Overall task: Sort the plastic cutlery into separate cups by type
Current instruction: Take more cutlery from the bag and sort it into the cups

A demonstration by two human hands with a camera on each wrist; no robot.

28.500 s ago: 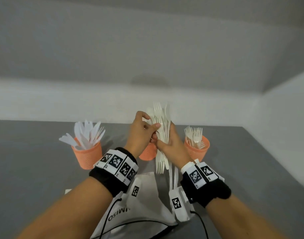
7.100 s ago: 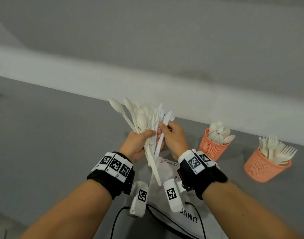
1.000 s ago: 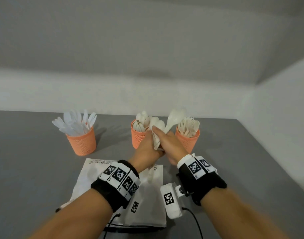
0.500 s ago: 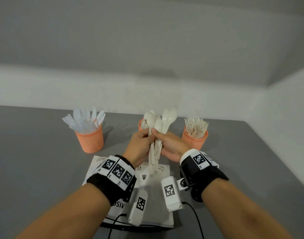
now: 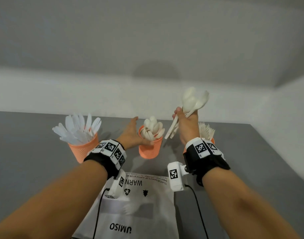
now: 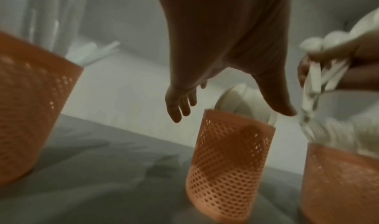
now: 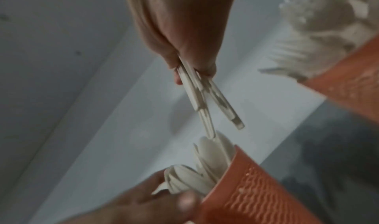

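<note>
Right hand (image 5: 186, 125): grip clamped mid-handle on bundle of white plastic spoons (image 5: 193, 102), bowls up and far, handle ends slanting down-left just above middle orange mesh cup (image 5: 150, 148) of spoons. Left hand (image 5: 130, 135): fingers apart and straight, beside that cup's left wall. Knife cup (image 5: 82, 150) left; fork cup (image 6: 340, 179) right. Grey bench (image 5: 27, 161).
</note>
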